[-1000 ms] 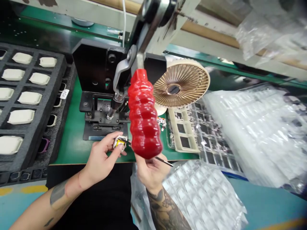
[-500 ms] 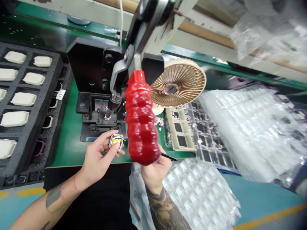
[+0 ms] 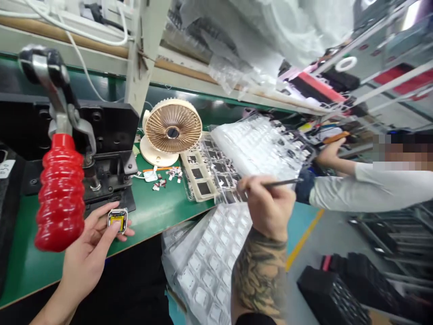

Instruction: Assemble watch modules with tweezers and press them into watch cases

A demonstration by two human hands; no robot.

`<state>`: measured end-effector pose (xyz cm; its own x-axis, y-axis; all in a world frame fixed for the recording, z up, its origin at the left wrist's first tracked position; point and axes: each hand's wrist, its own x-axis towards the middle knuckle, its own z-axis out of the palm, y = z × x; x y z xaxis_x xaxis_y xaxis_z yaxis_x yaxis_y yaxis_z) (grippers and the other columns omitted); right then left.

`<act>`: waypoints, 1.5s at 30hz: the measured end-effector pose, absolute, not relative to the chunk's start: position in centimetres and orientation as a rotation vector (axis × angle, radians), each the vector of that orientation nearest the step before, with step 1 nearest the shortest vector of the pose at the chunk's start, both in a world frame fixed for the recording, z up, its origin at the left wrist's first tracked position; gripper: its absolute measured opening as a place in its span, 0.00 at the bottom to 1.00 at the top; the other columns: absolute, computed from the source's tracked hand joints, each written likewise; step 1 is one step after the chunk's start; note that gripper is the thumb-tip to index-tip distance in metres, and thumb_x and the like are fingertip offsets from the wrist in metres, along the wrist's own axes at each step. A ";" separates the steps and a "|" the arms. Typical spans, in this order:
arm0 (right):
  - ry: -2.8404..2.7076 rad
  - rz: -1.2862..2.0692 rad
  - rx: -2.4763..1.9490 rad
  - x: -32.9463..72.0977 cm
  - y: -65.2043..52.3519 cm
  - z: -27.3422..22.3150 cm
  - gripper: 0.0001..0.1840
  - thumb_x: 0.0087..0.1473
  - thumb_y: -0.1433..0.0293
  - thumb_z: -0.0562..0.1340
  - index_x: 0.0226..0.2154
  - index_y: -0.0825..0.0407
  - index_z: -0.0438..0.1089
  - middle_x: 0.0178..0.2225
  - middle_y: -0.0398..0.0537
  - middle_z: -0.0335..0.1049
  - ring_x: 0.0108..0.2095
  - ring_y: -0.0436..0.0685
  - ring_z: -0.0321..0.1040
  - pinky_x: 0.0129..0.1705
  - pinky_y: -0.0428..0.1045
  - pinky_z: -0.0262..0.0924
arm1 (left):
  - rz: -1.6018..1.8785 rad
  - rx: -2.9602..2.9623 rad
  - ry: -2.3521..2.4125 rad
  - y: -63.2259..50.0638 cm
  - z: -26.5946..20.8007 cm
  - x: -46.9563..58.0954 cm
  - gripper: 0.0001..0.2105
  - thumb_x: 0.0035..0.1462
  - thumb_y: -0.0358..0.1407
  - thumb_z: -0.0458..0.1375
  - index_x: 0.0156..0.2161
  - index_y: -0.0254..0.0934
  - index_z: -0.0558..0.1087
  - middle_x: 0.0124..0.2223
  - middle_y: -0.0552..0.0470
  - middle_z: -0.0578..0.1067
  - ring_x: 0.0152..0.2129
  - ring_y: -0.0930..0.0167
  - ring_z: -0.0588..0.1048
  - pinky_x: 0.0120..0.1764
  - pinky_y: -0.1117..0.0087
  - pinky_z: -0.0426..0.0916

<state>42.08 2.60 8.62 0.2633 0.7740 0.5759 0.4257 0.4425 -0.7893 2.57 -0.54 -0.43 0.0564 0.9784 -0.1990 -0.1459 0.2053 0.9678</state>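
Observation:
My left hand (image 3: 89, 255) grips a small smartwatch case (image 3: 117, 220), its open inside facing up and showing a yellow part under my thumb. It is in front of a black press fixture with a red ribbed handle (image 3: 61, 194). Off to the right, my right hand (image 3: 270, 205) is raised above the edge of the bench and slightly blurred. Its fingers are closed around a thin black stick-like tool (image 3: 284, 182), whose one end points right; the other end is hidden by the hand.
A cream fan (image 3: 173, 131) stands behind small loose parts (image 3: 162, 183). Right of it are a cream compartment box (image 3: 199, 178) and stacked clear plastic trays (image 3: 243, 140). A tray of pale pieces (image 3: 209, 271) sits below the bench edge. A co-worker's sleeve (image 3: 365, 192) is at right.
The view has swung right, bringing a co-worker into sight. My right hand has moved away from the watch case, up and to the right, with the black tool. My left hand still holds the case.

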 end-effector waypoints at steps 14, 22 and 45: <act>-2.552 -0.388 -1.012 31.5 1.9 0.9 0.14 0.75 0.76 0.60 0.57 0.55 0.76 0.46 0.53 0.83 0.44 0.59 0.77 0.43 0.56 0.70 | 1.047 1.075 1.154 -0.4 -1.8 2.3 0.21 0.70 0.51 0.68 0.57 0.37 0.79 0.51 0.40 0.87 0.42 0.57 0.89 0.44 0.61 0.88; -2.096 -0.145 -1.644 36.7 7.6 2.9 0.14 0.73 0.74 0.58 0.51 0.51 0.78 0.48 0.55 0.82 0.49 0.61 0.77 0.54 0.56 0.70 | 1.038 1.108 1.107 -0.4 -2.1 2.4 0.20 0.70 0.50 0.68 0.57 0.38 0.79 0.51 0.42 0.87 0.42 0.59 0.88 0.44 0.63 0.86; -1.519 0.553 -1.275 28.6 4.9 4.7 0.05 0.66 0.66 0.73 0.42 0.49 0.81 0.40 0.47 0.84 0.40 0.55 0.81 0.47 0.52 0.77 | 0.982 1.564 1.106 0.3 -0.2 2.3 0.09 0.74 0.43 0.64 0.49 0.42 0.84 0.42 0.50 0.81 0.30 0.70 0.71 0.34 0.69 0.65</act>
